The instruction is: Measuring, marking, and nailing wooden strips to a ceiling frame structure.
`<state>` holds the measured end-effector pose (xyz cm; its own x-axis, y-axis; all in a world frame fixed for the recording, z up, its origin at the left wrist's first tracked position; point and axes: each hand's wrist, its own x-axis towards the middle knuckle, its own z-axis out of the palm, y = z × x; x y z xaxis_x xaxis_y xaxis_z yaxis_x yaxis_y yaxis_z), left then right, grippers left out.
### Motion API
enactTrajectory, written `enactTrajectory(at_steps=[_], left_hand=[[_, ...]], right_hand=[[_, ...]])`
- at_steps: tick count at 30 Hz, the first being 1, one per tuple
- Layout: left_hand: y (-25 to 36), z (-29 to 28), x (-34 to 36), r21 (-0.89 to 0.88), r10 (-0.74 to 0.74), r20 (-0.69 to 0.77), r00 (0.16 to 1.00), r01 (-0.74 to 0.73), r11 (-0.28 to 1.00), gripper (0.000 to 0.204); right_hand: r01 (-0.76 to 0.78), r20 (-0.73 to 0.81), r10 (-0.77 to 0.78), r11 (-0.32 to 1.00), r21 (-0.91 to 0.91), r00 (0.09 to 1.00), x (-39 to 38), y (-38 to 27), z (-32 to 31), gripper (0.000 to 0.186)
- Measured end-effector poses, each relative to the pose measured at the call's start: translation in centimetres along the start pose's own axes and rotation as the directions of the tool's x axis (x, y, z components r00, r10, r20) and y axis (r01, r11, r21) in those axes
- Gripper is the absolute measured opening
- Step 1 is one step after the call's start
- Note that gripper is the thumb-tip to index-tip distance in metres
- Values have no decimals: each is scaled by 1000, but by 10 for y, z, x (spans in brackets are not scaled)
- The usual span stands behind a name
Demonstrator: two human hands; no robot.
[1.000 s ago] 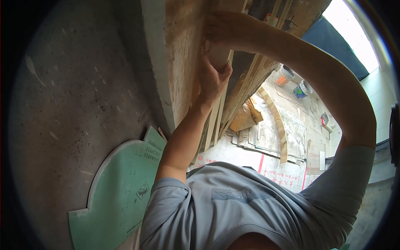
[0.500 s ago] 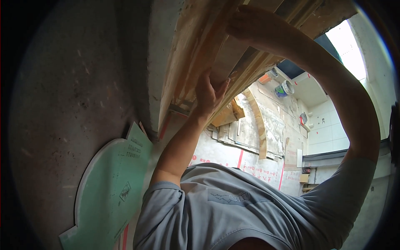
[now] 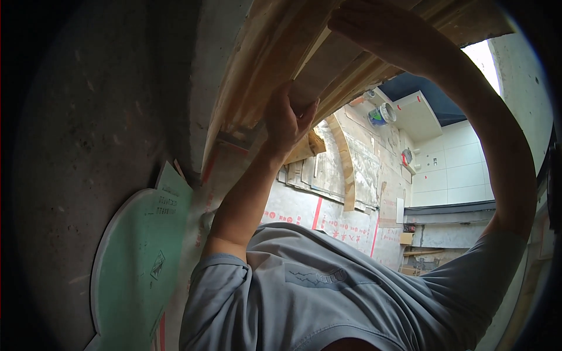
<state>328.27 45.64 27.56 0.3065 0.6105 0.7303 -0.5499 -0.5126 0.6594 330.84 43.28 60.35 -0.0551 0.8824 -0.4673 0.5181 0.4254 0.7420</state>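
Long wooden boards [image 3: 275, 64] leaning in a stack against the grey concrete wall [image 3: 76, 134], above a green curved panel [image 3: 134, 257]; could slide or topple sideways if the grip loosens, given the steep lean. Left hand [image 3: 287, 120] clamped on a board's lower edge, arm stretched upward; right hand [image 3: 374, 26] pressed higher on the stack, finger closure hidden, elbow arched wide.
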Motion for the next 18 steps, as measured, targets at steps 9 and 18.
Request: enactTrajectory(at_steps=[9, 18], left_hand=[[-2, 2, 2, 56, 70, -10, 997, -70, 996, 70], [0, 3, 1, -12, 21, -1, 1000, -21, 1000, 66]], right_hand=[[110, 159, -57, 930, -349, 986, 6, -5, -13, 27], [42, 178, 2, 970, -241, 984, 7, -1, 12, 27]])
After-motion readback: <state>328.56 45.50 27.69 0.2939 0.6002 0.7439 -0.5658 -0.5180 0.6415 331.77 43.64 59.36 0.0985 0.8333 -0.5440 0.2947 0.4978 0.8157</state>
